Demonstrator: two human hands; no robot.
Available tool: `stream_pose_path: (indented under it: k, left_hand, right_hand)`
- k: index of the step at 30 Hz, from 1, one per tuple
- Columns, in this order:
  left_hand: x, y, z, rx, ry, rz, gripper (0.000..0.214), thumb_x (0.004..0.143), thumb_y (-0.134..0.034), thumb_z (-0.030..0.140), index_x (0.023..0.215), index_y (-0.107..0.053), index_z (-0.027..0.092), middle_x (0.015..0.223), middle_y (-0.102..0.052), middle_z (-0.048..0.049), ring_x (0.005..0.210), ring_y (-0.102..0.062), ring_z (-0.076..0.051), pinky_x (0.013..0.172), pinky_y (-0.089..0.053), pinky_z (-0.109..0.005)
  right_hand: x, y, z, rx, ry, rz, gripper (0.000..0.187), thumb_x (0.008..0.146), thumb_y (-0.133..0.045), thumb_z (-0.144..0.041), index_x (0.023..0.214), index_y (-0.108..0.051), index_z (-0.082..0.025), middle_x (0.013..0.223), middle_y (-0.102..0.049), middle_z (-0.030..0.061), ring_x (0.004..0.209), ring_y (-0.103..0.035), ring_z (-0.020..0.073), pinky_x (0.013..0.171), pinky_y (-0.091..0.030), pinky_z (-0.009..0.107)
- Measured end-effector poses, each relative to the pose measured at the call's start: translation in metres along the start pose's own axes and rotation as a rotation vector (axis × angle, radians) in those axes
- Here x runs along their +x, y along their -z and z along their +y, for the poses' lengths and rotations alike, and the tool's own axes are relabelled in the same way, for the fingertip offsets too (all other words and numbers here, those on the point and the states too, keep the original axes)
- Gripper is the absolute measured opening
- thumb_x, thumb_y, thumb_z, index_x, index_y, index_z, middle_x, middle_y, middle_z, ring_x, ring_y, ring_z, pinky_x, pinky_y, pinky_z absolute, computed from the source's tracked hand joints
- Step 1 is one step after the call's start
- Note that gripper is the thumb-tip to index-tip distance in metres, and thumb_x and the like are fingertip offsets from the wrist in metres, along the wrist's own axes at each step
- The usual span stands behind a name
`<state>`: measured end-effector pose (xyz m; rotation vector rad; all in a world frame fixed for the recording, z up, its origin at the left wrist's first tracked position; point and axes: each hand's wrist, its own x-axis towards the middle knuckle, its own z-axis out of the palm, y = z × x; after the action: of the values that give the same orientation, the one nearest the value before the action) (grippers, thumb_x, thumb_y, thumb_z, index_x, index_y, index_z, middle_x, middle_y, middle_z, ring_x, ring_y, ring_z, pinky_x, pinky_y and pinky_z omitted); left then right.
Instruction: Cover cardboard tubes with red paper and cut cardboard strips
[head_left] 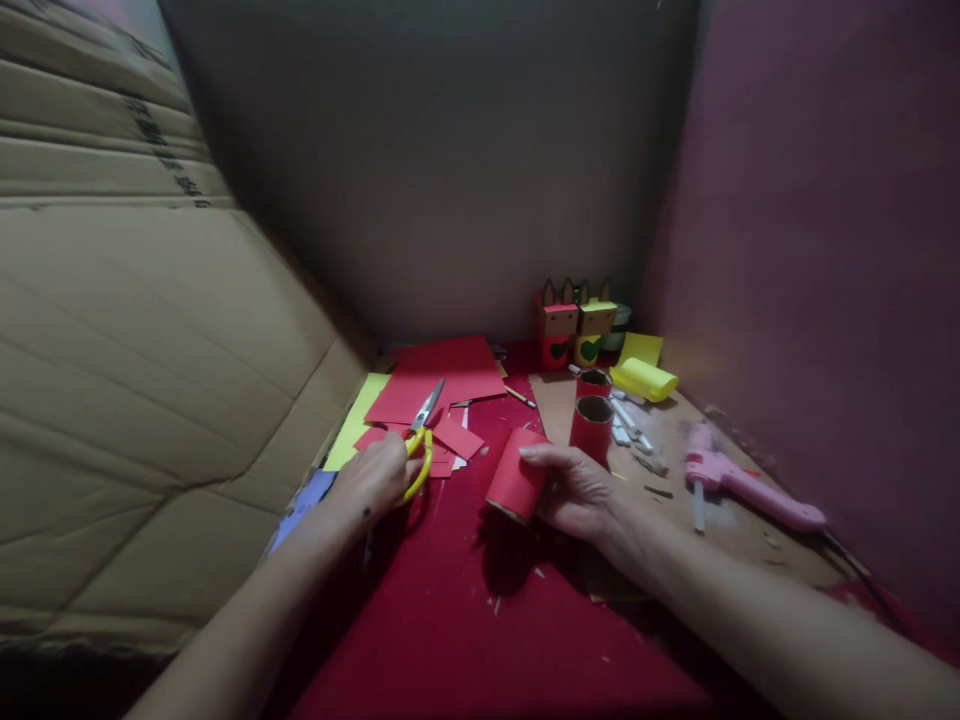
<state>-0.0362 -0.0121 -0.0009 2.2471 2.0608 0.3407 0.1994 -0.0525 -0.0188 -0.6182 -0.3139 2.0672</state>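
Note:
My left hand [379,472] is closed at the yellow-handled scissors [418,465], their blades pointing away over scraps of red paper [459,438]. Most of its fingers are hidden behind the back of the hand. In my right hand [581,490] is a cardboard tube wrapped in red paper [517,475], tilted above the red tabletop [480,630], with the thumb across its side. Just beyond that hand, two more red-covered tubes [591,430] stand upright with their tops open.
A pink glue gun [750,485] lies on a cardboard sheet [739,540] at right, near white glue sticks [630,425]. Yellow paper [645,375] curls behind. Two eared paper figures [559,330] stand at the back. Large red paper [450,375] lies behind the scissors; cardboard [150,400] walls the left.

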Motion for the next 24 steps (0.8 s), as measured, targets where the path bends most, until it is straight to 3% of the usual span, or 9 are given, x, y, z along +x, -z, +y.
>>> stream_pose_path:
  k: [4,6,10,12,17,24]
  left_hand:
    - [-0.002,0.013,0.016,0.02,-0.027,0.095,0.029,0.077,-0.049,0.034,0.092,-0.057,0.011,0.094,-0.061,-0.0183,0.093,-0.058,-0.03,0.076,-0.042,-0.037]
    - [-0.019,0.021,0.036,-0.164,-0.085,0.126,0.034,0.082,-0.044,0.035,0.105,-0.052,0.011,0.106,-0.058,-0.0171,0.101,-0.054,-0.028,0.084,-0.041,-0.039]
    - [-0.059,0.025,0.079,-0.943,-0.076,-0.337,0.054,0.083,-0.046,0.047,0.126,-0.035,0.017,0.093,-0.063,-0.0075,0.076,-0.063,-0.02,0.074,-0.048,-0.036]
    - [-0.073,0.019,0.096,-1.146,-0.063,-0.404,0.06,0.081,-0.053,0.043,0.131,-0.031,0.018,0.094,-0.063,-0.0072,0.076,-0.064,-0.019,0.074,-0.049,-0.035]
    - [-0.086,0.005,0.121,-1.385,-0.161,-0.37,0.063,0.075,-0.066,0.029,0.129,-0.035,0.021,0.118,-0.058,-0.0112,0.104,-0.058,-0.024,0.083,-0.049,-0.033]
    - [-0.09,0.003,0.126,-1.254,-0.172,-0.149,0.052,0.078,-0.064,0.031,0.124,-0.044,0.02,0.108,-0.064,-0.0061,0.093,-0.062,-0.021,0.079,-0.051,-0.03]
  right_hand:
    - [-0.018,0.002,0.0,0.007,0.082,-0.066,0.034,0.052,-0.071,-0.007,0.083,-0.063,-0.016,0.073,-0.067,0.0007,0.071,-0.058,0.0161,0.081,-0.043,0.033]
    - [-0.023,0.003,-0.001,-0.007,0.149,-0.164,0.034,0.055,-0.07,-0.01,0.088,-0.063,-0.017,0.079,-0.068,0.0013,0.076,-0.059,0.0179,0.082,-0.043,0.034]
    - [-0.027,0.006,-0.003,-0.074,0.266,-0.35,0.037,0.063,-0.065,-0.017,0.099,-0.061,-0.021,0.094,-0.068,0.0035,0.091,-0.059,0.0234,0.084,-0.042,0.039]
    - [-0.028,0.008,-0.003,-0.115,0.308,-0.379,0.04,0.064,-0.064,-0.018,0.104,-0.06,-0.023,0.097,-0.067,0.0034,0.093,-0.059,0.0237,0.084,-0.043,0.039]
    - [-0.029,0.012,-0.004,-0.167,0.36,-0.415,0.047,0.064,-0.063,-0.018,0.11,-0.058,-0.024,0.101,-0.066,0.0039,0.095,-0.059,0.023,0.086,-0.043,0.039]
    - [-0.038,0.008,-0.011,-0.203,0.381,-0.421,0.053,0.06,-0.066,-0.016,0.111,-0.058,-0.024,0.107,-0.065,0.0043,0.096,-0.059,0.0237,0.087,-0.043,0.039]
